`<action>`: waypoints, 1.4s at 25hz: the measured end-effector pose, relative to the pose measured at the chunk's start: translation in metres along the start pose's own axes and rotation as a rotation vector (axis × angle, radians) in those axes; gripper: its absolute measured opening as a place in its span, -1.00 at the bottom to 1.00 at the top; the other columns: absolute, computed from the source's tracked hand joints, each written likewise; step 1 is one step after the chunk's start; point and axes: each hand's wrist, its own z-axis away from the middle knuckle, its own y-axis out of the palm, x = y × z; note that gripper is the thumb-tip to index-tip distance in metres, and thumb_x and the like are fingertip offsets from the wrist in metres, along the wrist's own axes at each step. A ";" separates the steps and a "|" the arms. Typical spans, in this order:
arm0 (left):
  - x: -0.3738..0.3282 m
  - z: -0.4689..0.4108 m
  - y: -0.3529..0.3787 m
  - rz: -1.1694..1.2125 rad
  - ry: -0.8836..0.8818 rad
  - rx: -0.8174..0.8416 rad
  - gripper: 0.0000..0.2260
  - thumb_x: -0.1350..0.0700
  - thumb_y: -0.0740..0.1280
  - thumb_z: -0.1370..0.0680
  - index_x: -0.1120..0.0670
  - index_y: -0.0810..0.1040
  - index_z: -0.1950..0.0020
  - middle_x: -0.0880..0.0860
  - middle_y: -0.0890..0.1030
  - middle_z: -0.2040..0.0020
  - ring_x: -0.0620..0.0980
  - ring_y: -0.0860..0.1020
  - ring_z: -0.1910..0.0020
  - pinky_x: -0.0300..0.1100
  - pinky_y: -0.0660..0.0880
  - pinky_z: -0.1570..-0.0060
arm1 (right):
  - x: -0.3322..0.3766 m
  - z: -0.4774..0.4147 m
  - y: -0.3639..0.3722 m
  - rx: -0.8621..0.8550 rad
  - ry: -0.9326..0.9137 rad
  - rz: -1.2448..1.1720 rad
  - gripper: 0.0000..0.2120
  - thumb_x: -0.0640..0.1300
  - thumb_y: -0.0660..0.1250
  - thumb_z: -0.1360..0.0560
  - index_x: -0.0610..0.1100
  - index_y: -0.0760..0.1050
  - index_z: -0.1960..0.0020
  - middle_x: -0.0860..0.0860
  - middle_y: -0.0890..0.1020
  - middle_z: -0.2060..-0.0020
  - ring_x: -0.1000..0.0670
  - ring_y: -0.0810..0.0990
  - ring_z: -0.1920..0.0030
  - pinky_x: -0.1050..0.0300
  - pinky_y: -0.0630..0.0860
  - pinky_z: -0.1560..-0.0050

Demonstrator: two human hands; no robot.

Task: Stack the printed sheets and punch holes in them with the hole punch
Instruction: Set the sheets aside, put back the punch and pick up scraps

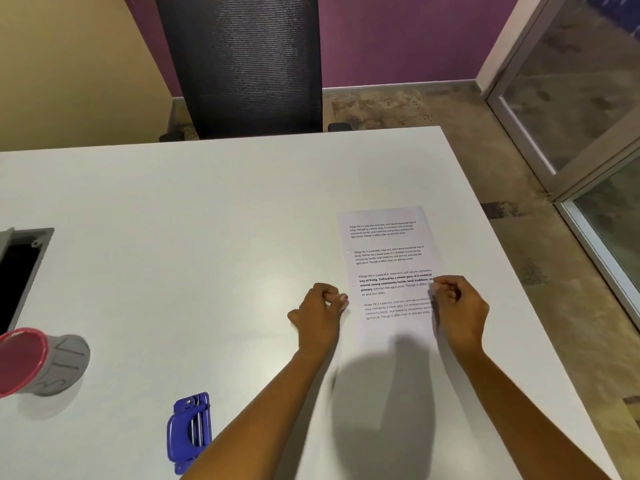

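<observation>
Printed sheets [388, 258] lie in a neat pile on the right part of the white table [207, 202], with text paragraphs facing up. My left hand [320, 310] rests curled at the pile's left edge, fingertips touching the paper. My right hand [457, 306] is curled at the right edge, its fingers on the paper's margin. Whether either hand pinches the sheets is unclear. A blue hole punch [189, 432] lies on the table near the front, left of my left forearm and apart from the paper.
A grey cup with a red rim [38, 363] lies on its side at the left. A dark cable opening [20, 271] is set into the table's left part. A black mesh chair [242, 64] stands behind the far edge. The table's right edge runs close to the paper.
</observation>
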 end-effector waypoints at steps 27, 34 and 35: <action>0.150 0.165 -0.188 0.104 -0.334 -0.391 -0.82 0.19 0.21 -0.61 0.23 0.56 -0.08 0.08 0.58 0.05 0.02 0.49 0.09 -0.28 0.31 0.17 | -0.044 0.283 0.067 0.725 -0.524 0.815 -0.24 0.21 -0.02 -0.61 -0.08 -0.48 -0.47 -0.01 -0.43 -0.50 -0.03 -0.40 -0.52 0.08 -0.35 -0.51; 0.147 0.152 -0.185 0.119 -0.356 -0.361 -0.82 0.18 0.27 -0.60 0.28 0.58 -0.04 0.07 0.56 0.18 -0.02 0.48 0.23 -0.39 0.33 0.34 | -0.056 0.286 0.065 0.614 -0.623 0.843 -0.30 0.25 -0.20 -0.58 -0.09 -0.38 -0.53 0.00 -0.29 -0.55 0.03 -0.32 -0.55 0.12 -0.33 -0.52; 0.148 0.152 -0.186 0.121 -0.369 -0.353 -0.83 0.18 0.28 -0.59 0.27 0.60 -0.02 0.07 0.57 0.20 0.00 0.49 0.21 -0.30 0.34 0.28 | -0.056 0.287 0.066 0.603 -0.627 0.839 -0.30 0.25 -0.19 -0.58 -0.09 -0.35 -0.54 -0.01 -0.26 -0.56 0.03 -0.30 -0.56 0.11 -0.30 -0.53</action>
